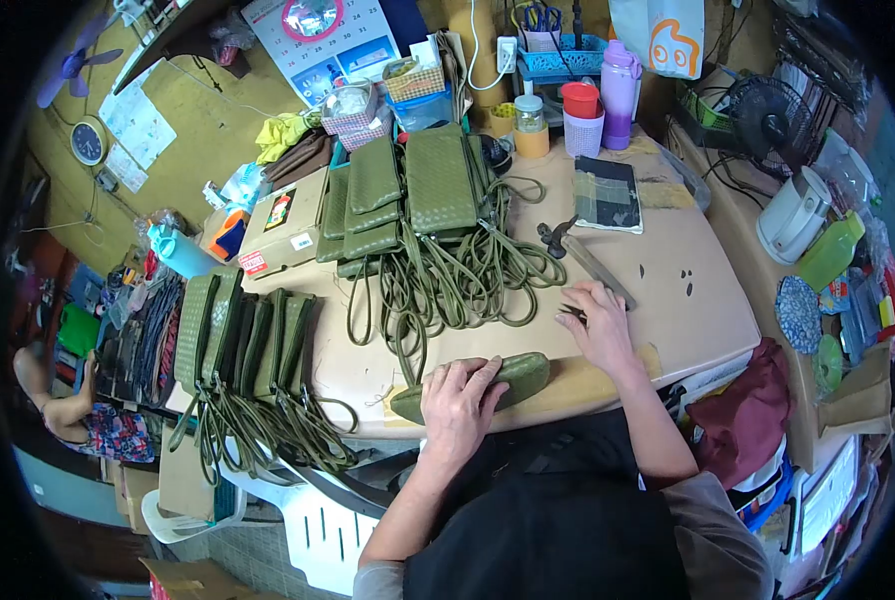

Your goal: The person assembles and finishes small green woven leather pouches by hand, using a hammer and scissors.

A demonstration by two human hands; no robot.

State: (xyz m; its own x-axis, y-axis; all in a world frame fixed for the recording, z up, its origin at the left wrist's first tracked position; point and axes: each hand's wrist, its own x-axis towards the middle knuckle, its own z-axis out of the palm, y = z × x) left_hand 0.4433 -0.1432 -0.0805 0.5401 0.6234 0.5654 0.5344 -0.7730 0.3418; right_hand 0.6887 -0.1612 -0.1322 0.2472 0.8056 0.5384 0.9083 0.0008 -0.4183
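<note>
A green woven pouch (524,376) lies at the table's front edge. My left hand (458,402) is closed over it, thumb and fingers gripping its upper side. To the right, my right hand (598,325) rests on the tabletop with curled fingers around a small dark tool, too hidden to name. Just beyond that hand lies a hammer (598,266) with a wooden handle. Stacked green pouches (443,185) sit farther back, their looped straps (458,275) tangled toward me. More green pouches (238,320) stand in a row at the table's left edge, straps hanging over.
A dark notebook (608,195) lies at the back right. Behind it stand a purple bottle (620,95) and a white cup (583,132). A cardboard box (283,220) sits back left. Another person (73,410) is at far left. A white kettle (795,215) stands at right.
</note>
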